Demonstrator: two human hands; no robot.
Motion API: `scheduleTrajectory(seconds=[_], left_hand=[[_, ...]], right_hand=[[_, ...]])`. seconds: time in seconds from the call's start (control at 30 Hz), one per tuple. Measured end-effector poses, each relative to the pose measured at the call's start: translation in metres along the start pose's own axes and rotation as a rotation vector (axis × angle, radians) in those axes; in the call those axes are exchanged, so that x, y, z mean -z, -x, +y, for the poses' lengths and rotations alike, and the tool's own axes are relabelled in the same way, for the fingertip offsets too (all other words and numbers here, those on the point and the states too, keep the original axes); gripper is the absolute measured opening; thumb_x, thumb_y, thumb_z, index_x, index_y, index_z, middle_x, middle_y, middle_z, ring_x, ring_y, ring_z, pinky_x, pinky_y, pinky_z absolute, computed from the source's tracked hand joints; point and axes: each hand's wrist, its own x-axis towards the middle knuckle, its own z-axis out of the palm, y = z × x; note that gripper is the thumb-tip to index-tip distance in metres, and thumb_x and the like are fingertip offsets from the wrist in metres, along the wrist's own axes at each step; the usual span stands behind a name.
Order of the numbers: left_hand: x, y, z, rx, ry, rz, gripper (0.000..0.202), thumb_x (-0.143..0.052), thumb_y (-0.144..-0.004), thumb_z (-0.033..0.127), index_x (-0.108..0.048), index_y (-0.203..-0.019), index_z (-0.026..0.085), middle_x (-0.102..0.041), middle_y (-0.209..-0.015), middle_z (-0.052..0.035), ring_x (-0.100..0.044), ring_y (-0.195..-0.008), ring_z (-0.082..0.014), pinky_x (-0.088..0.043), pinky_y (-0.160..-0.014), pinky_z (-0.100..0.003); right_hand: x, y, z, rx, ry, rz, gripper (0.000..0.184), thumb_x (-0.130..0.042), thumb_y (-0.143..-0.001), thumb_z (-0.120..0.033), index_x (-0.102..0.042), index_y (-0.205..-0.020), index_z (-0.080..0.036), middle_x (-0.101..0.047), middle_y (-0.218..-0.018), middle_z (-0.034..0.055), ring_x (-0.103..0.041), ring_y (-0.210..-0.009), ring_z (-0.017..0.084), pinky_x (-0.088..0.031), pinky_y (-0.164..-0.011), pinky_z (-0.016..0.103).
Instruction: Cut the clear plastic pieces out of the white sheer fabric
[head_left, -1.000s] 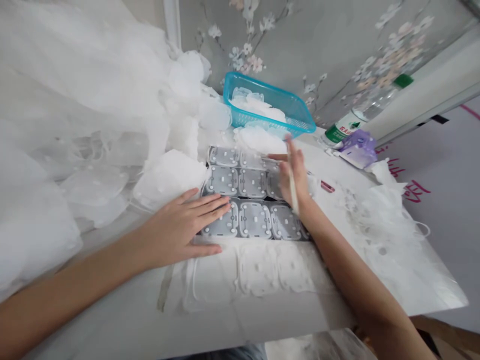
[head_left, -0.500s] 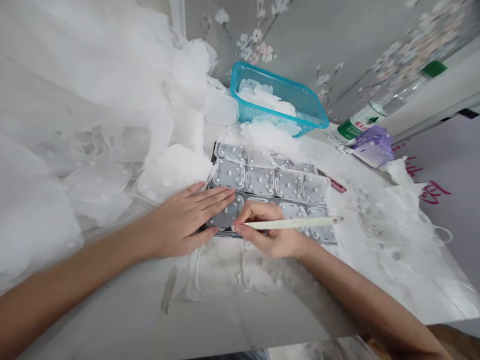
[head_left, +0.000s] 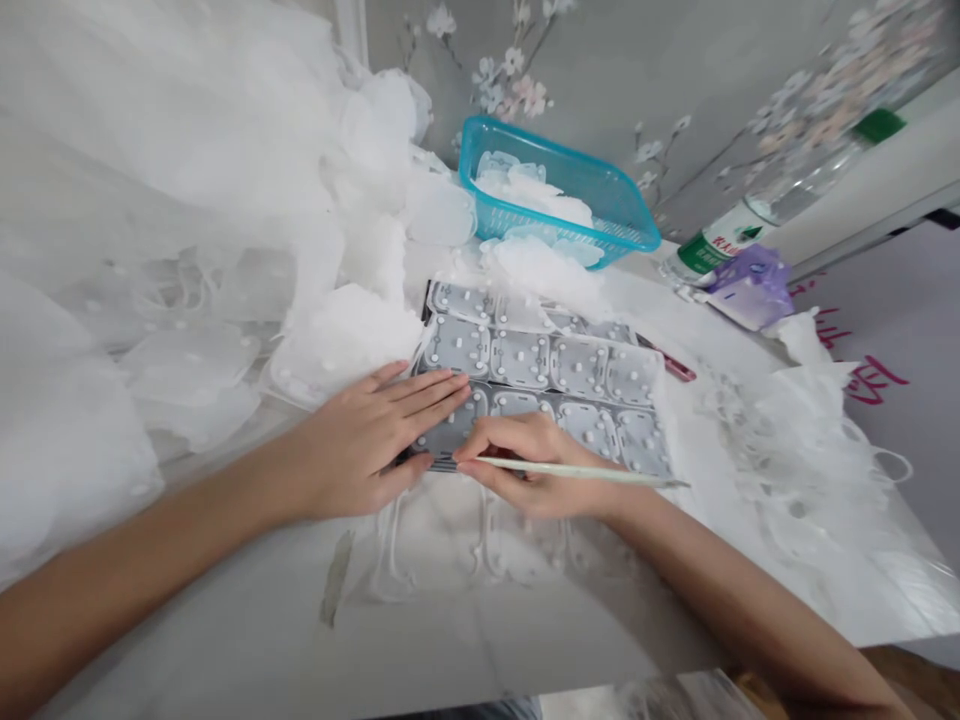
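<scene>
My left hand (head_left: pixel 379 435) lies flat with fingers stretched out, pressing the left edge of a sheet of translucent moulded pieces (head_left: pixel 525 360). The sheet has rows of rounded squares with small pegs and rests on a dark backing. In a pinch, my right hand (head_left: pixel 536 465) holds a slim tool with a pale flat handle (head_left: pixel 592 472). Its tip is hidden at my fingers, near the sheet's front left corner, close to my left thumb. Below the front edge, more clear pieces (head_left: pixel 517 540) lie on the table.
A blue basket (head_left: pixel 559 150) with translucent pieces stands at the back. Heaps of whitish film and pieces (head_left: pixel 345 330) fill the left. To the right lie a pink-handled tool (head_left: pixel 677 368), stringy offcuts (head_left: pixel 802 460), a purple packet (head_left: pixel 754 285) and a green-capped bottle (head_left: pixel 720 240).
The tool's rear end has swung down and its handle has turned edge-on. My right hand has shifted slightly left, towards my left thumb. My left hand stays put.
</scene>
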Motion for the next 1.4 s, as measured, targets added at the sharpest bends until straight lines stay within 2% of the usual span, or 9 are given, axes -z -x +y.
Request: scheduleTrajectory(seconds=[0.17, 0.4, 0.63, 0.77, 1.0, 1.13, 1.3, 1.4], left_hand=[[0.000, 0.000, 0.000, -0.019, -0.014, 0.012, 0.057, -0.034, -0.093, 0.035, -0.020, -0.147, 0.020, -0.023, -0.152, -0.0033, -0.023, -0.140, -0.0165, -0.011, -0.114, -0.039], [0.000, 0.000, 0.001, -0.011, -0.011, 0.014, 0.057, -0.035, -0.092, 0.034, -0.022, -0.146, 0.020, -0.024, -0.152, -0.0038, -0.024, -0.140, -0.0174, -0.012, -0.114, -0.039], [-0.001, 0.001, 0.001, -0.004, -0.006, 0.013, 0.058, -0.035, -0.093, 0.034, -0.019, -0.147, 0.022, -0.024, -0.152, -0.0037, -0.024, -0.140, -0.0175, -0.012, -0.114, -0.039], [0.001, 0.000, 0.004, 0.008, -0.027, 0.011, 0.058, -0.034, -0.093, 0.033, -0.018, -0.147, 0.020, -0.022, -0.153, -0.0018, -0.022, -0.140, -0.0158, -0.012, -0.114, -0.038], [0.003, -0.001, 0.006, 0.015, -0.017, -0.010, 0.057, -0.034, -0.092, 0.032, -0.022, -0.146, 0.021, -0.021, -0.153, -0.0017, -0.023, -0.140, -0.0167, -0.013, -0.114, -0.040], [0.001, -0.001, 0.005, 0.015, -0.014, -0.006, 0.057, -0.033, -0.093, 0.034, -0.020, -0.147, 0.020, -0.019, -0.153, -0.0015, -0.021, -0.141, -0.0157, -0.010, -0.114, -0.038], [-0.003, 0.000, 0.001, -0.007, -0.023, -0.003, 0.057, -0.030, -0.095, 0.037, -0.016, -0.147, 0.020, -0.015, -0.154, -0.0007, -0.017, -0.142, -0.0139, -0.004, -0.114, -0.035], [-0.005, -0.001, 0.000, -0.013, -0.036, 0.007, 0.058, -0.031, -0.095, 0.040, -0.016, -0.147, 0.021, -0.015, -0.154, -0.0008, -0.017, -0.142, -0.0143, -0.004, -0.113, -0.034]], right_hand=[[-0.001, -0.002, 0.000, -0.001, -0.016, 0.022, 0.010, -0.051, -0.089, -0.024, -0.055, -0.083, -0.017, -0.058, -0.063, -0.0016, -0.050, -0.052, 0.007, -0.038, -0.051, 0.017], [0.000, -0.002, -0.001, 0.002, -0.013, -0.014, 0.010, -0.049, -0.090, -0.025, -0.054, -0.085, -0.018, -0.059, -0.065, -0.0012, -0.050, -0.053, 0.008, -0.038, -0.052, 0.018], [0.000, -0.001, -0.005, 0.084, 0.163, -0.107, 0.016, -0.038, -0.095, -0.023, -0.051, -0.087, -0.019, -0.059, -0.073, 0.0018, -0.049, -0.061, 0.011, -0.038, -0.058, 0.022], [0.012, -0.002, -0.014, 0.031, 0.231, -0.229, 0.019, -0.033, -0.095, -0.022, -0.050, -0.087, -0.019, -0.051, -0.069, 0.0001, -0.041, -0.055, 0.010, -0.033, -0.054, 0.023], [0.038, -0.005, -0.024, -0.092, 0.179, -0.328, 0.018, -0.037, -0.095, -0.023, -0.051, -0.084, -0.019, -0.052, -0.064, -0.0007, -0.044, -0.054, 0.010, -0.029, -0.050, 0.023], [0.040, -0.005, -0.019, -0.087, 0.139, -0.324, 0.018, -0.040, -0.094, -0.022, -0.052, -0.081, -0.019, -0.051, -0.063, -0.0017, -0.044, -0.054, 0.009, -0.029, -0.051, 0.022], [0.023, -0.004, -0.003, -0.041, 0.010, -0.222, 0.017, -0.044, -0.094, -0.026, -0.056, -0.087, -0.017, -0.057, -0.069, -0.0013, -0.048, -0.058, 0.007, -0.033, -0.055, 0.019], [0.017, -0.005, 0.001, -0.023, -0.045, -0.209, 0.018, -0.044, -0.094, -0.027, -0.058, -0.090, -0.016, -0.059, -0.073, -0.0004, -0.050, -0.061, 0.007, -0.035, -0.059, 0.018]])
